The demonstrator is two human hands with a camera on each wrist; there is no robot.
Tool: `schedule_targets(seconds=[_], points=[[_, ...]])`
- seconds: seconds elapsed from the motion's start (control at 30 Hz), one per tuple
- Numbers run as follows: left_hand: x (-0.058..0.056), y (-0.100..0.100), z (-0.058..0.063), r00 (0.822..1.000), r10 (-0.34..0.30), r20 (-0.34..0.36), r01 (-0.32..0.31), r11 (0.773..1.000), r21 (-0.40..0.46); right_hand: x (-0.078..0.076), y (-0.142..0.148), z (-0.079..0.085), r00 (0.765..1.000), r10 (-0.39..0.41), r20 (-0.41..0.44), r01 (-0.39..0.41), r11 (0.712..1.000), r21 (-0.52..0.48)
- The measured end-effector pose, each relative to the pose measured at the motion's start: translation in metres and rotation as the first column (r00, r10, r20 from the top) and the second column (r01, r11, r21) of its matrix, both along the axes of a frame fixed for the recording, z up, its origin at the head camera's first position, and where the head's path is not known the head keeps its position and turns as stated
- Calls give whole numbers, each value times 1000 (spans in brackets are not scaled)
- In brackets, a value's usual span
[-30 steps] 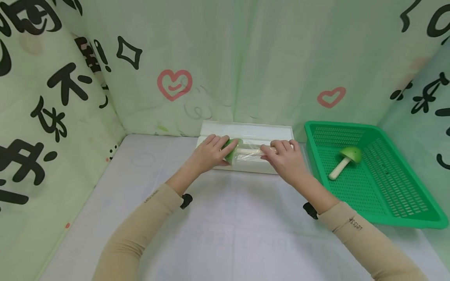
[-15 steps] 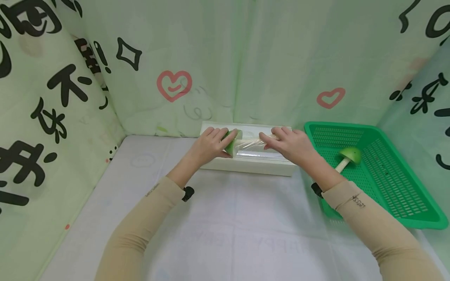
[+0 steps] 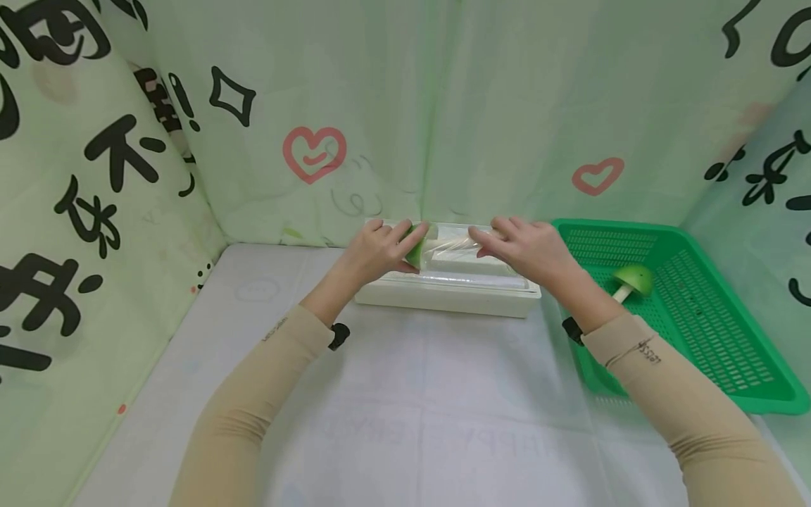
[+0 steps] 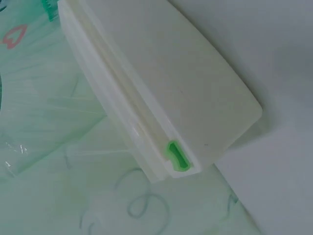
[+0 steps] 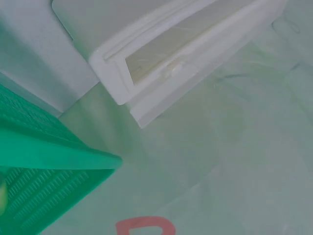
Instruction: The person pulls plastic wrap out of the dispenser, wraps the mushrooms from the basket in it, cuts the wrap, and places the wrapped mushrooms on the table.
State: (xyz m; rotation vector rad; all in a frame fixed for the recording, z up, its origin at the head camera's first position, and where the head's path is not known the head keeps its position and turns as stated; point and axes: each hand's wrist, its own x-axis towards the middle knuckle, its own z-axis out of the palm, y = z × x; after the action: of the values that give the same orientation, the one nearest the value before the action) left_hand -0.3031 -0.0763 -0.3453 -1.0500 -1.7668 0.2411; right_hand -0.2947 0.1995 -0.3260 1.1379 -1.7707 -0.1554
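Observation:
My left hand (image 3: 379, 252) holds the green cap (image 3: 415, 248) of a toy mushroom that lies sideways above the white cling film dispenser (image 3: 450, 296). Clear cling film (image 3: 451, 245) runs along the pale stem and looks twisted toward the right. At that end my right hand (image 3: 526, 250) pinches the film-wrapped stem. Both hands are raised over the back of the dispenser. In the left wrist view, a green slider (image 4: 179, 156) sits at one end of the dispenser, with loose film (image 4: 44, 132) beside it. Neither wrist view shows the fingers.
A green mesh basket (image 3: 741, 303) stands at the right, close to the dispenser's end. Inside it lies another green-capped mushroom (image 3: 633, 279), its stem partly behind my right forearm. Pale green curtains (image 3: 519, 105) with drawings surround the white-covered table (image 3: 405, 422).
Both hands have moved slightly away and up with the wrapped mushroom, uncovering more of the dispenser's front. The right hand has also shifted right, and the film around the stem looks more twisted.

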Motion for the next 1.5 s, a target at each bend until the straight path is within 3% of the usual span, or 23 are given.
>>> schedule_targets(seconds=[0.2, 0.6, 0.8, 1.5], points=[[-1, 1, 7, 998, 34, -60, -34, 999, 1, -3, 1, 5, 999, -11, -32, 11, 1000, -7], [-1, 2, 18, 993, 70, -90, -69, 998, 11, -7, 1, 8, 988, -58, -142, 50, 997, -60], [0, 0, 25, 992, 90, -86, -92, 996, -22, -7, 2, 13, 990, -65, -128, 59, 997, -48], [0, -2, 51, 997, 51, -64, -54, 997, -51, -5, 2, 34, 992, -39, -122, 31, 997, -68]])
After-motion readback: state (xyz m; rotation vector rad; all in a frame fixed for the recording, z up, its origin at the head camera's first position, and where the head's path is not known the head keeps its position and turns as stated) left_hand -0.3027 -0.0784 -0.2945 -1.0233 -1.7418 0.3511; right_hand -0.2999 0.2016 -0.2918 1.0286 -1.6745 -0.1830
